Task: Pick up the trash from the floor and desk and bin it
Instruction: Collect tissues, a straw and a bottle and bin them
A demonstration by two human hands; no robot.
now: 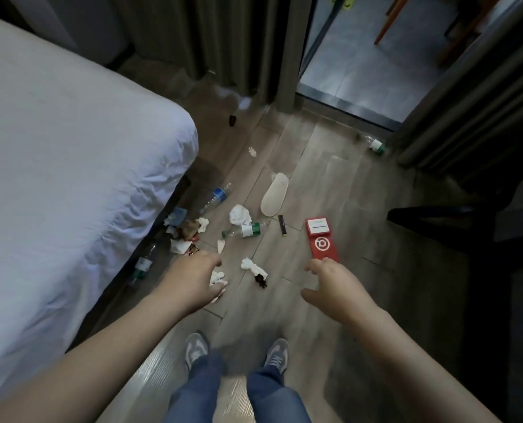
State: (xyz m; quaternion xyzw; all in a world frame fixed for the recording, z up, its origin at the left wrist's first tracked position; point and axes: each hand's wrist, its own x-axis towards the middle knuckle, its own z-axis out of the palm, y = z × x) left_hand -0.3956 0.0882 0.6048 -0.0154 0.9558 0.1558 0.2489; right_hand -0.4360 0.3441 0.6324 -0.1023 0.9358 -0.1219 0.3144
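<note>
As both hands reach down over the floor (330, 178), the trash lies spread across the middle of the frame. Four plastic bottles: a blue-label bottle (217, 196) beside the bed (71, 163), a green-label bottle (245, 230) at centre, a third bottle (143, 265) at the bed's lower edge, and a fourth bottle (376, 145) at upper right by the curtain (467, 102). Crumpled tissues (240, 214), at least six, cluster centre-left. One red card (322, 241), one pale slipper sole (274, 193), one dark wrapper (282, 225). The left hand (193, 279), fingers curled down, is right over a white tissue (217, 277); gripping it or not, can't tell. The right hand (333, 285) hovers loosely spread, holding nothing, just below the red card. Two grey shoes (195, 349) stand at the bottom.
</note>
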